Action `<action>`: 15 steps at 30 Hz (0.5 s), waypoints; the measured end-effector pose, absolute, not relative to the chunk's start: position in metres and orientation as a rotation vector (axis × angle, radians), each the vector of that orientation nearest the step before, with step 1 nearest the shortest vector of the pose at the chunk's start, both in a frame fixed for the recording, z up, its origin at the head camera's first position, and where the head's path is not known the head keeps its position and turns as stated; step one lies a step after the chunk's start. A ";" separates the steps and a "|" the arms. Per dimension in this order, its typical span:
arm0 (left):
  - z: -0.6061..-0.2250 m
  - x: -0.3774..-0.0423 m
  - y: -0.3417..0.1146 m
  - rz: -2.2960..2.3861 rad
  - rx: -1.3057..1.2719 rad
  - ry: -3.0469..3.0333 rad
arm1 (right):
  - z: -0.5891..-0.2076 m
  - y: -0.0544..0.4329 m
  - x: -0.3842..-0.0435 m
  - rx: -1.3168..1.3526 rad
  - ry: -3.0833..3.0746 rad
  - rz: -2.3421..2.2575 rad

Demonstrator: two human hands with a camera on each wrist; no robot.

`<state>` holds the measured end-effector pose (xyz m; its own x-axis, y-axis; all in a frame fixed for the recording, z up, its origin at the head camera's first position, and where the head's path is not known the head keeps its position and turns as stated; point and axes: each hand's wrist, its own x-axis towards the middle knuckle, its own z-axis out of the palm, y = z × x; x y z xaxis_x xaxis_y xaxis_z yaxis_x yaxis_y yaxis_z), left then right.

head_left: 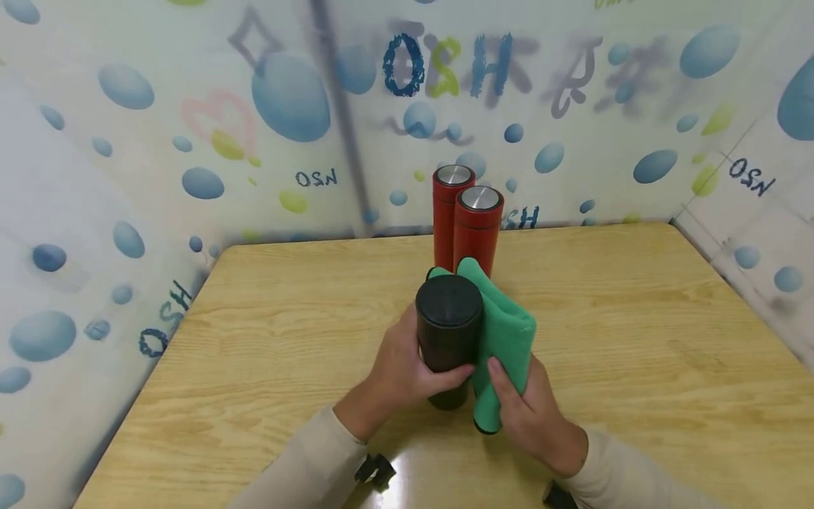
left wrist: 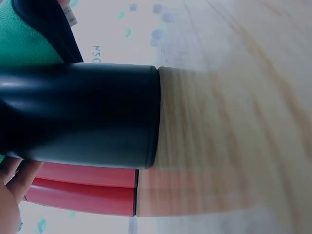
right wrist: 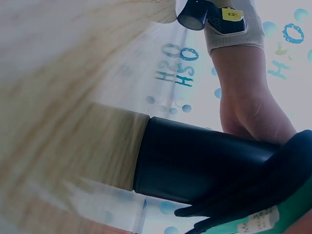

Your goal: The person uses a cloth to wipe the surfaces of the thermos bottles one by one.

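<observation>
A black cylindrical flask (head_left: 449, 332) stands upright near the middle of the table. My left hand (head_left: 407, 364) grips it from the left, thumb across its front. In my right hand (head_left: 531, 406) is a green cloth (head_left: 509, 336) with black edging, pinched by the thumb and laid against the flask's right side. A white label (right wrist: 259, 220) on the cloth shows in the right wrist view. In the left wrist view the base of the flask (left wrist: 117, 114) meets the tabletop. The fingers of my right hand behind the cloth are mostly hidden.
Behind the black flask stand two red flasks (head_left: 478, 226) with silver-topped lids, close together. The light wood table (head_left: 305, 304) reaches back to a white wall (head_left: 381, 141) with blue and green spots and lettering.
</observation>
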<state>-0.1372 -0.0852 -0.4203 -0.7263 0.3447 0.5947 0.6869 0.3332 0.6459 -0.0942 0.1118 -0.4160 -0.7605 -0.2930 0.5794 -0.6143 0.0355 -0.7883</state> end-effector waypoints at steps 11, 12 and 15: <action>-0.420 -0.138 -0.085 -1.320 -0.906 -2.227 | -0.416 0.110 -0.098 0.926 -2.115 1.770; -0.420 -0.138 -0.085 -1.319 -0.908 -2.229 | -0.416 0.110 -0.098 0.925 -2.117 1.771; -0.419 -0.138 -0.084 -1.327 -0.921 -2.238 | -0.417 0.112 -0.098 0.919 -2.114 1.770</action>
